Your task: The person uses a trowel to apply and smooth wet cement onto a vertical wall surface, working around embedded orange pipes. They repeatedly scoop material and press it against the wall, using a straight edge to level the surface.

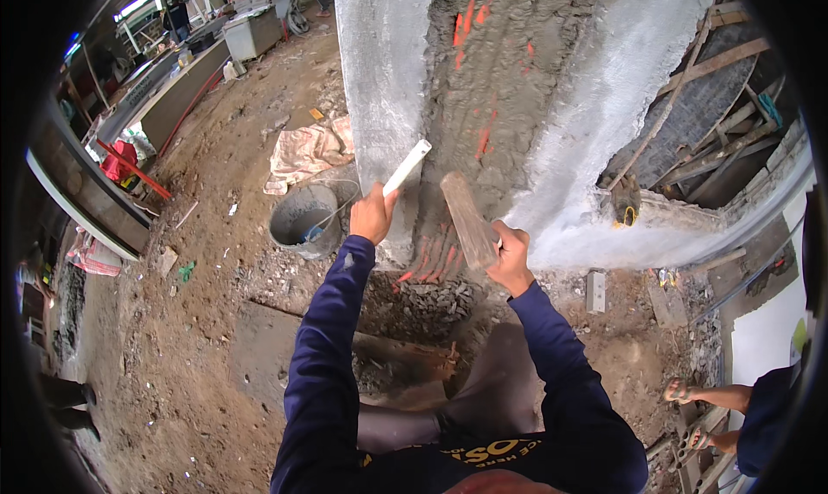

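My left hand (373, 214) is closed around the lower end of a narrow white strip (407, 166), which tilts up to the right with a small hole near its far tip. My right hand (512, 257) grips a worn wooden float (470, 222) by its near, right side. Both are held in front of a wall with a rough band of wet grey mortar (539, 88). Orange streaks show through the mortar, and orange pipes (440, 257) stick out at its foot. Smooth pale plaster (384, 54) flanks the band on both sides. Whether either tool touches the wall, I cannot tell.
A mortar-stained bucket (304, 222) stands left of the wall, beside a crumpled sack (310, 153). Rubble (423, 308) and a board (267, 352) lie near my legs. Timber pieces (720, 144) fill an opening at right. Another person's legs (720, 396) show at lower right.
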`<state>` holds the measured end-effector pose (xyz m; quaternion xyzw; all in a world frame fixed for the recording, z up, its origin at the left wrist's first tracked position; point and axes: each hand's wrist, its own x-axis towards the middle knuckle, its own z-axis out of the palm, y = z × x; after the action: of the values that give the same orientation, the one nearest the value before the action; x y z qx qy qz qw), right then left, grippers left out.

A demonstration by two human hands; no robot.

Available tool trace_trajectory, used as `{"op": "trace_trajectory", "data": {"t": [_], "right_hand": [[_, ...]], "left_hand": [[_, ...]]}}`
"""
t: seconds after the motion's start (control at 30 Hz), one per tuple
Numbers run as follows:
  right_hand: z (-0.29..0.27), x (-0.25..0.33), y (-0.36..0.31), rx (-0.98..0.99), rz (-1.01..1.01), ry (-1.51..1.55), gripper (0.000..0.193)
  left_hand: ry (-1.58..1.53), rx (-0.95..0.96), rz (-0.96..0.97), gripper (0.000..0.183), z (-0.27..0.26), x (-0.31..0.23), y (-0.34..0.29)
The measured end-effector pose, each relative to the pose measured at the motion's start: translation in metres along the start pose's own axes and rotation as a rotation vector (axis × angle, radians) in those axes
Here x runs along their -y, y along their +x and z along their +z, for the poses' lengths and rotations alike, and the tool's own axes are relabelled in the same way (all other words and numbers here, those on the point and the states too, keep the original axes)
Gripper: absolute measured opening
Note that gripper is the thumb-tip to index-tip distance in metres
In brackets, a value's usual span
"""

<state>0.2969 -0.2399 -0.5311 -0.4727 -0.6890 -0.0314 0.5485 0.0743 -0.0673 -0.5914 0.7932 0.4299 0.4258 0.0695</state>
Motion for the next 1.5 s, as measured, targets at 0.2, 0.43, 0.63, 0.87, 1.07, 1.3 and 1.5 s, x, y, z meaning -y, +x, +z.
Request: {"op": "trace_trajectory", "data": {"t": [0.2,0.43,0.63,0.87,1.07,1.3,1.5], "right_hand": [[0.032,-0.040,0.035,0.071,0.039,-0.018,0.049],[0.027,-0.030,0.015,-0.098,-0.120,0.069,0.036],[0.035,-0.039,0.024,-0.031,-0.412,-0.018,0.057],[0.041,-0.036,0.016,0.035,-0.052,-0.075,0.056],[0.039,-0.060,0.020,0.172,-0.070,-0.320,0.055],[0.042,-0.029,0.017,0.154,-0.482,-0.028,0.061],[0.048,-0.037,0.010,0.181,0.066,-0.253,0.057]], "left_hand": [[0.053,0.002,-0.011,0.034,0.002,-0.002,0.002],[0.031,-0.003,-0.003,0.034,0.000,0.006,-0.002],[0.038,-0.039,0.055,0.035,0.008,0.012,0.004],[0.014,-0.015,0.024,0.036,0.013,0.018,0.003],[-0.026,0.020,0.018,0.036,0.026,0.019,0.004],[-0.077,-0.019,0.061,0.035,0.020,0.026,0.005],[-0.068,0.016,-0.004,0.035,0.022,0.019,0.012]]}}
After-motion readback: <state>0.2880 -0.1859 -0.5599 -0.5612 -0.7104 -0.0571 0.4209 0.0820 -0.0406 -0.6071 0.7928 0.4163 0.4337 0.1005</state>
